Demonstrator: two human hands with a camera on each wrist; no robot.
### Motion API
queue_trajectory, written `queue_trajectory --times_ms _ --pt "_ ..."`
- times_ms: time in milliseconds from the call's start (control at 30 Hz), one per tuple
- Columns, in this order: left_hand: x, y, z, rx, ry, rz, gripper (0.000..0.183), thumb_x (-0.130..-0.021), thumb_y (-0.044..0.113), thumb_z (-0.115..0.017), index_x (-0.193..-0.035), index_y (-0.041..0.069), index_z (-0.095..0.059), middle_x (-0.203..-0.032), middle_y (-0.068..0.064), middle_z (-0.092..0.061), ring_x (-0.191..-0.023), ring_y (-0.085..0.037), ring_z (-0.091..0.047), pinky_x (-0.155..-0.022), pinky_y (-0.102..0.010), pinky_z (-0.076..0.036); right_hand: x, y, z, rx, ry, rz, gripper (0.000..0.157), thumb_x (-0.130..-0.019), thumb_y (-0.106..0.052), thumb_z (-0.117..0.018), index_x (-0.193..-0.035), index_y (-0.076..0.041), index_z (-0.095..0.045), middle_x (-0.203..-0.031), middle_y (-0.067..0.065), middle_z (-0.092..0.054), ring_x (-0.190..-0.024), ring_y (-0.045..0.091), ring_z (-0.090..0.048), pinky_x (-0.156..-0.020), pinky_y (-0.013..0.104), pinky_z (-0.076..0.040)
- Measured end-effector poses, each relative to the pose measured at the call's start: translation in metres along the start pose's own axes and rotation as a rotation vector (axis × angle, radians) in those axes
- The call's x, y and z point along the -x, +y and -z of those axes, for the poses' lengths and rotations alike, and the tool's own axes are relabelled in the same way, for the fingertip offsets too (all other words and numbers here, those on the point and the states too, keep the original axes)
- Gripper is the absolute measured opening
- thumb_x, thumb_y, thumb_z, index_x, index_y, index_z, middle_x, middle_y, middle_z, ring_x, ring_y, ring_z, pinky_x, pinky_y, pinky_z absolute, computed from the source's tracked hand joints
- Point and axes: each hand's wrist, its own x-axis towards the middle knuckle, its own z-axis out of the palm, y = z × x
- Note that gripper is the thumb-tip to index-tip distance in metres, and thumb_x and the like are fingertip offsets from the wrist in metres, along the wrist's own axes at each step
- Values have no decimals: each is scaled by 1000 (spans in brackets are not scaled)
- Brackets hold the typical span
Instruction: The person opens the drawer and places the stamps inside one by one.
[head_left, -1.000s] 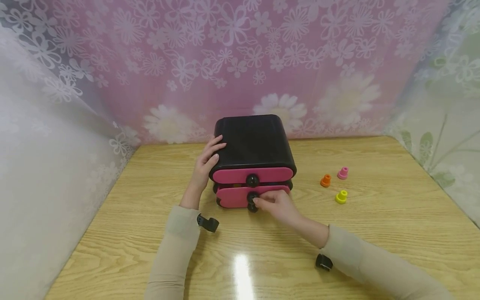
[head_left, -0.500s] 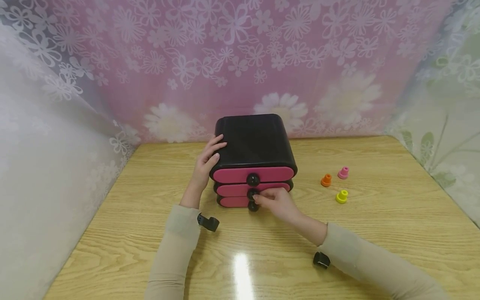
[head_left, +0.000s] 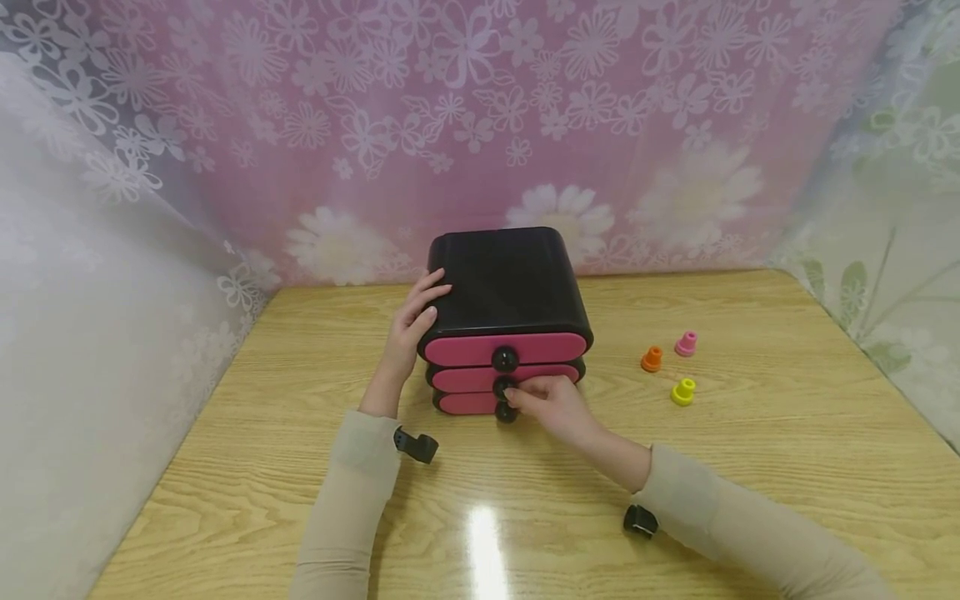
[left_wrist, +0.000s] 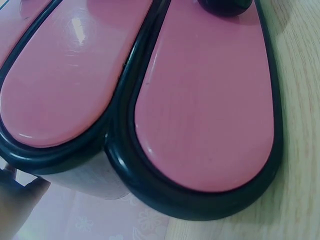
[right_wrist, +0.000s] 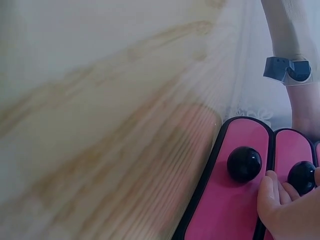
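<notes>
A black drawer cabinet (head_left: 498,279) with three pink drawer fronts stands on the table, each front bearing a round black knob. All three fronts sit flush in the frame. My left hand (head_left: 408,325) rests against the cabinet's upper left side, fingertips over the edge of its top. At the middle drawer (head_left: 465,381), my right hand (head_left: 558,408) pinches the knob between thumb and fingers. The right wrist view shows that hand at the middle knob (right_wrist: 301,177), beside the bottom drawer's knob (right_wrist: 244,164). Only part of the left hand (left_wrist: 17,205) enters the left wrist view.
Right of the cabinet stand three small stepped plastic pieces: an orange one (head_left: 652,359), a pink one (head_left: 686,343) and a yellow one (head_left: 683,392). The wooden table (head_left: 300,500) ends at a pink floral curtain (head_left: 480,125) behind, with pale cloth at both sides.
The middle drawer, pulled slightly out one second ago, has slid back into the cabinet with my right hand at its knob. My left hand has stayed in place.
</notes>
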Motion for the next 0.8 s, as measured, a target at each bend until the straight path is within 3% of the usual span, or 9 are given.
queue_trajectory --times_ms 200,533,800 --pt "0 -16 5 17 2 -4 35 -88 1 -38 -117 -18 -43 -136 -26 -28 -132 -31 -7 -105 -42 -9 0 2 -1 6 4 5 26 -84 -20 -59 -89 5 -67 -81 11 -66 -78 22 -62 -71 33 -49" --pt "-1 -31 8 20 6 -30 60 -89 38 -47 -119 -14 -46 -137 -20 -31 -132 -31 -7 -105 -41 -8 5 9 7 -131 -25 -46 31 -81 -15 -63 -95 12 -62 -85 18 -65 -83 32 -62 -73 38 -50" --pt "0 -32 8 19 11 -6 60 -89 39 -47 -119 -12 -46 -137 -18 -32 -133 -24 -9 -105 -41 -10 4 21 10 -99 -89 -109 34 -79 -21 -64 -91 11 -63 -81 19 -65 -76 27 -63 -67 36 -51"
